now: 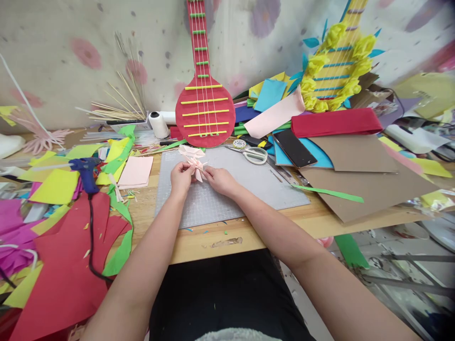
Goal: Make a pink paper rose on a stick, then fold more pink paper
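Over the grey cutting mat [227, 199] my two hands meet at a small pale pink paper flower [196, 164] with narrow, pointed petals. My left hand [182, 178] pinches its left side between thumb and fingers. On the right edge, the fingers of my right hand [218, 180] are closed on a petal. Just behind the flower lies another folded piece of pale pink paper [192, 151]. A pair of scissors [254, 155] with white handles rests to the right of my hands, near the mat's back edge.
A red paper lute [205, 116] leans on the wall behind the mat. To the left are a blue glue gun [86, 173], a stack of pink sheets [135, 171] and red paper scraps [71, 255]. A phone [295, 148] and brown card [373, 189] lie right.
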The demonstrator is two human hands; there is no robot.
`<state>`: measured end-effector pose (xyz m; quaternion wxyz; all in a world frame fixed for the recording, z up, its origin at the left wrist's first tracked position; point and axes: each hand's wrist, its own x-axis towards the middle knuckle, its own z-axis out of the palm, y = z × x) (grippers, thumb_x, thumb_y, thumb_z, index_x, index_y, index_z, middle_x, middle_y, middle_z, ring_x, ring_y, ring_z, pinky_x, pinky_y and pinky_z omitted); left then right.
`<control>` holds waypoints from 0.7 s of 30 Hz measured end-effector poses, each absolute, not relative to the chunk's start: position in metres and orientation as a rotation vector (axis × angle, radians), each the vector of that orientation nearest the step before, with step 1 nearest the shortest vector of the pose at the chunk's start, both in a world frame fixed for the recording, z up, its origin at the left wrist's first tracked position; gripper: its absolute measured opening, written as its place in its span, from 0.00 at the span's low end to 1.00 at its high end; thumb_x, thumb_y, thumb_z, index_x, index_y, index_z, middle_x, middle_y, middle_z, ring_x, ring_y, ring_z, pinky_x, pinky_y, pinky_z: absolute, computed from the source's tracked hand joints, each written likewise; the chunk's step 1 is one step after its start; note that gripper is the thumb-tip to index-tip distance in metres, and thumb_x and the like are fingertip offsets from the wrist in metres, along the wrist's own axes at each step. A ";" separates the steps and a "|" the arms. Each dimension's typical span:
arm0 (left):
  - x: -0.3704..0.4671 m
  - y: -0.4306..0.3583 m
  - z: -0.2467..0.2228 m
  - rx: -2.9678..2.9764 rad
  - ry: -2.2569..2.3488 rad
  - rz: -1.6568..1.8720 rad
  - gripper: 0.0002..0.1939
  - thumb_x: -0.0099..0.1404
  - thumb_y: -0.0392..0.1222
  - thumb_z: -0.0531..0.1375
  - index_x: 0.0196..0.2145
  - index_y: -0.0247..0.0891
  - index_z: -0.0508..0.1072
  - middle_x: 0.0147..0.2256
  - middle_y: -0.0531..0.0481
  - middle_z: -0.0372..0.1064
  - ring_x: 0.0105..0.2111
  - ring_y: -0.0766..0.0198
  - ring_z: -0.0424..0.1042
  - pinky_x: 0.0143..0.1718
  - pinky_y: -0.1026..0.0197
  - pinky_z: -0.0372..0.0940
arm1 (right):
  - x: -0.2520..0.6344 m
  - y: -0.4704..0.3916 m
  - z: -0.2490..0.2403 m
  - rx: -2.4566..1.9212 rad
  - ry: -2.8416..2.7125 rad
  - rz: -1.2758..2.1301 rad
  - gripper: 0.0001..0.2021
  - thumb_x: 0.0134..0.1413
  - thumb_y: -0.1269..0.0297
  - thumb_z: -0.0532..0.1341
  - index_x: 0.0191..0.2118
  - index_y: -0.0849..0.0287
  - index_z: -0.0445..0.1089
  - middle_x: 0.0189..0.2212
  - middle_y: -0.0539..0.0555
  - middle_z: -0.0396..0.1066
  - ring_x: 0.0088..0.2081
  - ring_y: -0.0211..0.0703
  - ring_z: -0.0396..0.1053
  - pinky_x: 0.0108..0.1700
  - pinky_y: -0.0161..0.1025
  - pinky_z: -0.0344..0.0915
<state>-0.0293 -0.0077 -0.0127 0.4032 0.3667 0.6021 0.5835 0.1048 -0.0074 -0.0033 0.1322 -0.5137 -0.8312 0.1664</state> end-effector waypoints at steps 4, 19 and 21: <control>-0.032 -0.009 -0.004 0.846 1.465 1.419 0.11 0.45 0.42 0.63 0.22 0.35 0.64 0.24 0.52 0.64 0.23 0.67 0.66 0.22 0.63 0.64 | 0.105 -0.008 0.000 -1.517 -2.376 0.494 0.19 0.63 0.55 0.41 0.42 0.57 0.66 0.37 0.55 0.73 0.37 0.41 0.69 0.35 0.33 0.55; -0.029 -0.010 -0.003 0.770 1.422 1.498 0.15 0.39 0.45 0.66 0.22 0.33 0.69 0.24 0.51 0.66 0.24 0.67 0.66 0.24 0.63 0.63 | 0.107 -0.009 0.001 -1.611 -2.345 0.408 0.20 0.62 0.54 0.41 0.43 0.57 0.66 0.38 0.55 0.73 0.37 0.42 0.69 0.34 0.34 0.54; -0.030 -0.009 -0.003 0.738 1.407 1.496 0.14 0.41 0.46 0.65 0.21 0.33 0.68 0.23 0.51 0.66 0.24 0.67 0.66 0.25 0.62 0.64 | 0.107 -0.010 0.002 -1.603 -2.350 0.407 0.20 0.62 0.54 0.41 0.42 0.57 0.66 0.38 0.55 0.73 0.37 0.42 0.69 0.34 0.34 0.54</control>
